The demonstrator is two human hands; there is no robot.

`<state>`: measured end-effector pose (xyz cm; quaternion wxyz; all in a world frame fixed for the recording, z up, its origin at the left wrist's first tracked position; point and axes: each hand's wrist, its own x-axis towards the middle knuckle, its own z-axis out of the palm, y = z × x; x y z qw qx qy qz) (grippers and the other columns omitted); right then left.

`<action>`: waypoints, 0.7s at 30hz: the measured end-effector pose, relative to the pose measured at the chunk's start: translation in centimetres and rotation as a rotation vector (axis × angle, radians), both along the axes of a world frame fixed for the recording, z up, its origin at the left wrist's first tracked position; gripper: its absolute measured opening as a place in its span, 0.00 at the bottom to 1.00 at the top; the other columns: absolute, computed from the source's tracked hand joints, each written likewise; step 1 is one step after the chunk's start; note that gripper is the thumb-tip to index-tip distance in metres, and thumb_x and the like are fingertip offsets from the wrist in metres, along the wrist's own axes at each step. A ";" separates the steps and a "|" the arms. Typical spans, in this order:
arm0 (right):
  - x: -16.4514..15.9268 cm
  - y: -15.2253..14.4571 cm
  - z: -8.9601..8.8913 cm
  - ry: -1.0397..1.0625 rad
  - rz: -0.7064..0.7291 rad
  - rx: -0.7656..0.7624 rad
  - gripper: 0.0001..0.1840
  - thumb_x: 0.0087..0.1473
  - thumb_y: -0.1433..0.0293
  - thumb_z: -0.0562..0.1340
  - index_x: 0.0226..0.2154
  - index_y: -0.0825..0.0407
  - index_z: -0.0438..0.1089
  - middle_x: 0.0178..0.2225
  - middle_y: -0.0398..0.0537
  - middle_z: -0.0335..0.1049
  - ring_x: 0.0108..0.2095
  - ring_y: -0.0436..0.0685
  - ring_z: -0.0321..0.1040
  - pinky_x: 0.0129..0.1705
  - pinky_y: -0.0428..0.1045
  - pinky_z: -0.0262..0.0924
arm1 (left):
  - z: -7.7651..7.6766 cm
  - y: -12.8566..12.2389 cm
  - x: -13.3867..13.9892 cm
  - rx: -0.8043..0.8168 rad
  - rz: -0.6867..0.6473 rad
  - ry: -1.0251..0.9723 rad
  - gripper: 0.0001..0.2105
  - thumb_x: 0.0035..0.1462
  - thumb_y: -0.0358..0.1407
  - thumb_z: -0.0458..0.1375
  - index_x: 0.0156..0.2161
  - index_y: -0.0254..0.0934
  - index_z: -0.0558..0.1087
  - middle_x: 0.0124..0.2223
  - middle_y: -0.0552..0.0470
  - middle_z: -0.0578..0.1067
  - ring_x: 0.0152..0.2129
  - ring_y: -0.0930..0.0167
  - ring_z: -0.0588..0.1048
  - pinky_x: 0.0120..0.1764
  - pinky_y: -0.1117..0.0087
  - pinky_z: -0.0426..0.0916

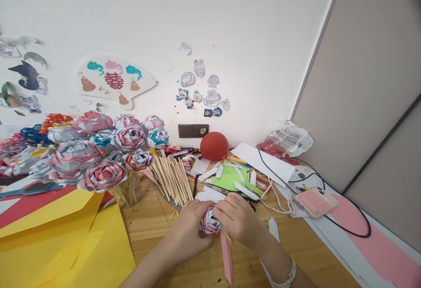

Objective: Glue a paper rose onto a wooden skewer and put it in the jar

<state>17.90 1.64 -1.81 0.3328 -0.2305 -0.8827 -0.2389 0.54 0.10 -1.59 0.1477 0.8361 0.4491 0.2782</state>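
Left hand (189, 228) and right hand (241, 220) are coming together above the table (154, 235), with 1 small paper flower (209, 222) sitting between them near its front edge. This paper flower is showing white, pink and grey-blue petals, folded and packed in layers into a round head, with some dark gaps among the folds; the fingers are covering parts of its rim.

The left hand is curving around the flower's left side, partly closed, its digits bending over the top and under the near edge and gripping it. The right hand is closing in a tighter curl, its bent fingertips pressing on the flower's upper right edge. A bracelet (290, 275) is circling the right wrist. Just below the right hand, 1 pink paper strip (226, 259) is pointing towards the camera; where its upper end is going, I cannot tell.

Beyond the left hand, a fan of wooden sticks (173, 178) is lying beside a bunch of larger paper flowers (105, 176). Yellow paper (98, 253) is covering the table's left side. Behind the hands, green paper (227, 177) is lying among white scraps, and a red ball (214, 146) is resting near the wall. On the right, a bead string (276, 205) is looping near a pink phone (316, 202).
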 end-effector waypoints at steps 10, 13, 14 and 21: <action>0.0 0.4 -0.7 -0.058 0.020 -0.118 0.10 0.55 0.79 0.51 0.27 0.56 0.64 0.27 0.46 0.64 0.30 0.52 0.54 0.35 0.49 0.53 | 0.9 -0.2 0.1 -0.033 -0.032 0.057 0.16 0.39 0.28 0.55 0.37 0.40 0.69 0.35 0.52 0.73 0.34 0.66 0.69 0.39 0.66 0.61; 0.0 0.7 -1.0 -0.051 0.050 -0.180 0.10 0.56 0.78 0.51 0.27 0.55 0.64 0.27 0.45 0.64 0.30 0.52 0.54 0.34 0.49 0.53 | 0.9 -0.2 0.1 -0.025 -0.033 0.099 0.11 0.40 0.31 0.56 0.34 0.40 0.69 0.32 0.52 0.73 0.32 0.66 0.68 0.38 0.67 0.61; 0.0 0.7 -1.0 -0.047 0.059 -0.199 0.10 0.56 0.78 0.51 0.27 0.54 0.64 0.27 0.45 0.63 0.30 0.52 0.54 0.34 0.49 0.52 | 0.9 -0.3 0.1 -0.027 -0.032 0.110 0.10 0.41 0.32 0.56 0.33 0.40 0.69 0.33 0.52 0.73 0.32 0.66 0.68 0.38 0.67 0.61; 0.2 0.8 -0.4 0.092 0.086 -0.362 0.10 0.57 0.72 0.53 0.26 0.52 0.64 0.28 0.44 0.61 0.30 0.52 0.54 0.32 0.48 0.54 | 0.6 -0.4 0.2 -0.002 -0.034 0.164 0.10 0.42 0.31 0.55 0.34 0.40 0.69 0.33 0.51 0.72 0.33 0.65 0.69 0.39 0.66 0.61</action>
